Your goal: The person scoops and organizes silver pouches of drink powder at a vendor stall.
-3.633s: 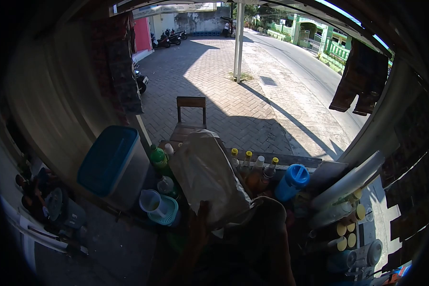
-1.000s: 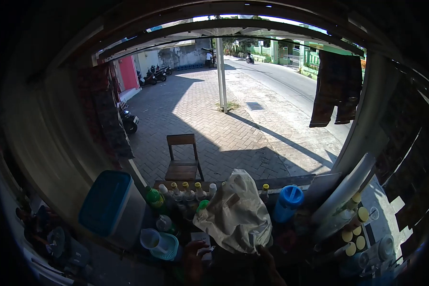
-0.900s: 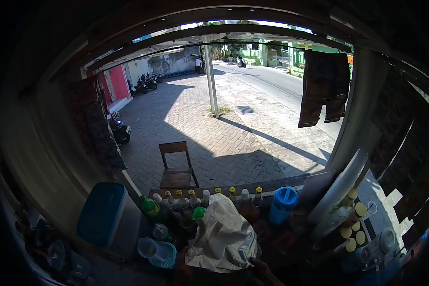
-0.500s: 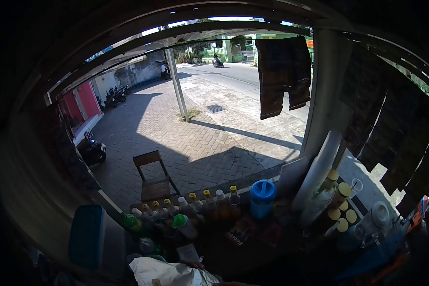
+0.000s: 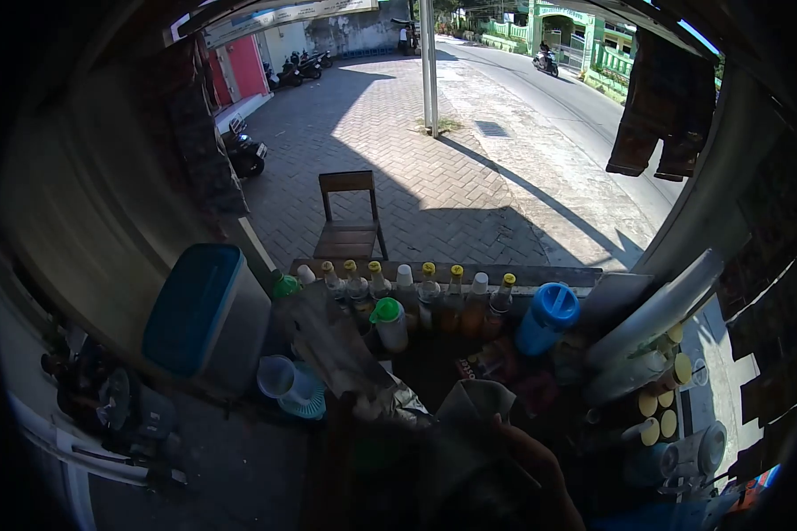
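We judge the step in hand to be handling the silver-lined wrapper, which slants up over the counter between the green-capped squeeze bottle and the measuring jug. Our left hand is at its lower end, too shadowed for us to tell whether it grips. Our right hand pinches a grey fold; we cannot tell whether that belongs to the same wrapper. The next move, we judge, calls for steady fingers on both sides, clear of the bottles.
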### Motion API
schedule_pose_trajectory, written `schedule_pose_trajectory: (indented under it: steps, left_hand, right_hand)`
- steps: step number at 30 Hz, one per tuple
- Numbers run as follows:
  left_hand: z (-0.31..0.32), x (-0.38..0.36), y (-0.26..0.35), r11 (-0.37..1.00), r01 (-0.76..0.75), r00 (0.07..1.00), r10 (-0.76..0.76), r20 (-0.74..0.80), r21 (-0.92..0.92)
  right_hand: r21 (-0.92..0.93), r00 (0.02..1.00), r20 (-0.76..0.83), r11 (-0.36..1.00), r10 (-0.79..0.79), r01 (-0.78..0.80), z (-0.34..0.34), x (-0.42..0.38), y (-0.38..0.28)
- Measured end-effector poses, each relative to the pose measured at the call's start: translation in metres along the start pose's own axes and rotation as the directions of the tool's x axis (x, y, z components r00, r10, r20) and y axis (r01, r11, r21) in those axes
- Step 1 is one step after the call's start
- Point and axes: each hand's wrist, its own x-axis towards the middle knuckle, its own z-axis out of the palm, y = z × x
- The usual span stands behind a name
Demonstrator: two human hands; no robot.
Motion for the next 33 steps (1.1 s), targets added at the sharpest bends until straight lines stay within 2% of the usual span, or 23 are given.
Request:
schedule_pose_trajectory:
  steps: [2, 3, 5, 6, 8, 10, 11, 12, 13, 14, 15, 16, 18, 19, 20, 21, 22, 24, 26, 28, 30, 31, 33]
  left_hand:
    - [0.002, 0.0, 0.012, 1.0, -0.016, 1.0, 0.017, -0.026, 0.016]
    - [0.002, -0.008, 0.025, 0.978, 0.067, 0.989, -0.039, -0.142, 0.195]
    - [0.011, -0.017, 0.033, 0.987, 0.111, 0.98, -0.09, -0.177, 0.114]
    - [0.014, -0.018, 0.034, 0.989, 0.145, 0.971, -0.136, -0.194, 0.032]
    - [0.011, -0.016, 0.018, 0.987, 0.128, 0.957, -0.097, -0.272, 0.098]
    - [0.025, -0.027, 0.041, 0.918, 0.214, 0.966, -0.148, -0.212, 0.334]
    - [0.033, -0.034, 0.059, 0.844, 0.227, 0.963, -0.121, -0.241, 0.485]
    - [0.039, -0.042, 0.076, 0.847, 0.233, 0.96, -0.12, -0.254, 0.478]
    - [0.046, -0.049, 0.09, 0.881, 0.109, 0.989, -0.047, -0.143, 0.46]
    - [0.051, -0.052, 0.095, 0.903, -0.015, 0.999, 0.031, -0.031, 0.429]
    - [0.054, -0.054, 0.092, 0.905, -0.01, 0.999, 0.029, -0.037, 0.425]
    - [0.057, -0.056, 0.089, 0.868, -0.09, 0.996, 0.09, 0.025, 0.489]
    - [0.059, -0.059, 0.084, 0.821, -0.184, 0.983, 0.15, 0.106, 0.54]
    - [0.06, -0.062, 0.081, 0.798, -0.181, 0.982, 0.112, 0.153, 0.575]
    - [0.061, -0.065, 0.077, 0.772, -0.183, 0.977, 0.072, 0.202, 0.609]
    - [0.056, -0.065, 0.064, 0.897, -0.082, 0.977, -0.013, 0.212, 0.434]
    - [0.053, -0.071, 0.054, 0.899, -0.097, 0.974, -0.003, 0.228, 0.426]
    - [0.051, -0.08, 0.047, 0.985, 0.065, 0.919, -0.121, 0.375, 0.16]
    - [0.05, -0.083, 0.051, 0.968, 0.061, 0.878, -0.168, 0.448, 0.243]
    - [0.048, -0.084, 0.032, 0.943, 0.061, 0.84, -0.225, 0.494, 0.326]
    - [0.051, -0.086, -0.001, 0.962, 0.137, 0.868, -0.231, 0.44, 0.236]
    - [0.06, -0.089, 0.005, 0.955, 0.028, 0.904, -0.151, 0.401, 0.296]
    - [0.076, -0.099, 0.012, 0.957, 0.023, 0.931, -0.127, 0.344, 0.291]
  right_hand:
    - [-0.042, 1.0, 0.008, 0.999, -0.023, 0.023, 0.009, 0.0, -0.015]
    - [-0.049, 1.0, 0.016, 0.999, -0.021, 0.022, 0.016, 0.002, -0.023]
    - [-0.357, 0.957, -0.106, 0.909, -0.269, 0.216, 0.034, 0.004, -0.034]
    - [-0.361, 0.958, -0.097, 0.907, -0.269, 0.218, 0.038, 0.008, -0.039]
    - [-0.374, 0.905, -0.007, 0.84, -0.425, 0.392, 0.043, 0.026, -0.045]
    - [-0.313, 0.903, 0.023, 0.855, -0.429, 0.414, 0.028, 0.061, -0.028]
    - [-0.509, 0.87, -0.089, 0.773, -0.486, 0.379, 0.024, 0.073, -0.023]
    - [-0.68, 0.811, -0.184, 0.668, -0.556, 0.304, 0.021, 0.084, -0.016]
    - [-0.815, 0.706, -0.243, 0.534, -0.666, 0.223, 0.02, 0.093, -0.002]
    - [-0.819, 0.709, -0.236, 0.529, -0.664, 0.223, 0.03, 0.085, -0.003]
    - [-0.591, 0.822, -0.063, 0.685, -0.566, 0.427, 0.043, 0.065, -0.006]
    - [-0.28, 0.855, 0.145, 0.808, -0.497, 0.518, 0.054, 0.053, -0.007]
    - [-0.554, 0.919, 0.208, 0.734, -0.335, 0.393, 0.058, 0.046, 0.01]
    - [-0.527, 0.878, 0.1, 0.723, -0.469, 0.446, 0.056, 0.059, 0.037]
    - [-0.527, 0.874, 0.089, 0.722, -0.478, 0.449, 0.057, 0.055, 0.038]
    - [-0.494, 0.868, 0.049, 0.743, -0.495, 0.452, 0.058, 0.049, 0.035]
    - [-0.462, 0.859, 0.011, 0.76, -0.512, 0.458, 0.057, 0.046, 0.032]
    - [-0.427, 0.817, -0.06, 0.755, -0.573, 0.498, 0.05, 0.047, 0.045]
    - [-0.337, 0.853, -0.077, 0.819, -0.516, 0.465, 0.039, 0.048, 0.057]
    - [-0.562, 0.802, -0.168, 0.724, -0.573, 0.4, 0.027, 0.058, 0.087]
    - [-0.605, 0.764, -0.258, 0.715, -0.592, 0.35, 0.034, 0.056, 0.084]
    - [-0.592, 0.745, -0.321, 0.738, -0.585, 0.324, 0.034, 0.059, 0.083]
    - [-0.524, 0.712, -0.408, 0.785, -0.571, 0.329, 0.032, 0.061, 0.078]
